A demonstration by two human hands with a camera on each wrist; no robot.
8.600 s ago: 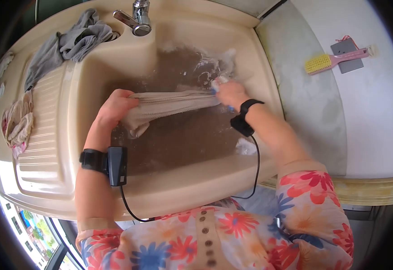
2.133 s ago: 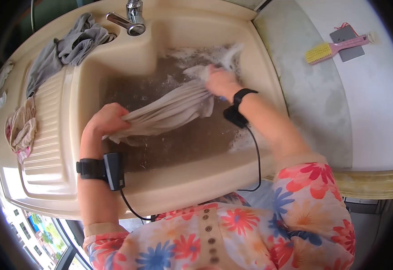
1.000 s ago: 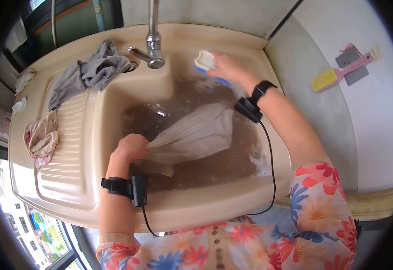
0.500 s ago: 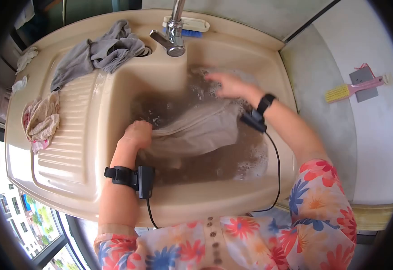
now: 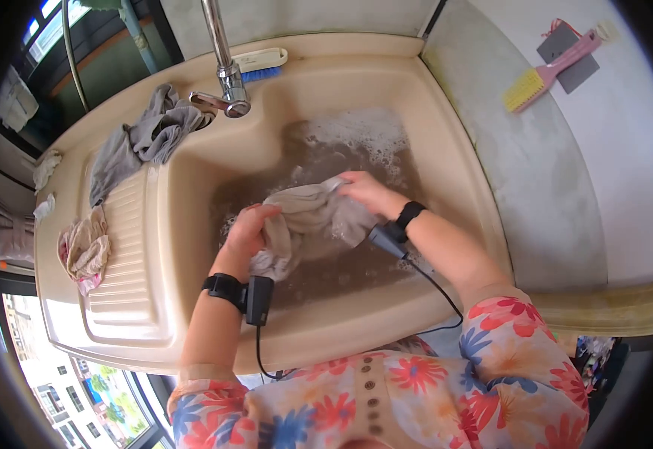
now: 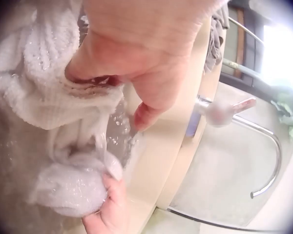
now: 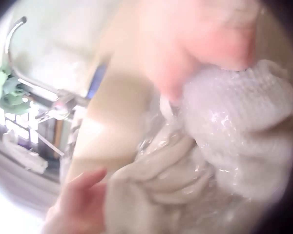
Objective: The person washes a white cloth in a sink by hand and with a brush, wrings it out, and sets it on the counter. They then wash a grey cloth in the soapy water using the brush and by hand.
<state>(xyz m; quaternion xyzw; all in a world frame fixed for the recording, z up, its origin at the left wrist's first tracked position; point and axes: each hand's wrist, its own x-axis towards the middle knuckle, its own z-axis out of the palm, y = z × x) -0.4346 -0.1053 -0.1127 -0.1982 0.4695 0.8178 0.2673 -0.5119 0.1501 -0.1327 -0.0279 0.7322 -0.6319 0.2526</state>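
Note:
A wet, pale beige cloth with a ribbed weave is bunched up at the surface of murky water in the basin. My left hand grips its left end, with thumb and fingers curled over the fabric. At the other end, my right hand holds the cloth from above. The left wrist view shows a ribbed edge of the cloth under the left fingers. In the blurred right wrist view, a glistening bulge of cloth hangs beneath the right hand. The cloth's lower part is hidden in the water.
A white scrub brush with blue bristles lies on the back ledge behind the tap. Grey cloth and a crumpled beige cloth lie on the ribbed drainboard. A pink-handled brush sits on the right counter.
The right hand, earlier holding the blue-bristled brush, has left it on the back ledge and come down onto the cloth. The stretched cloth is now bunched between both hands.

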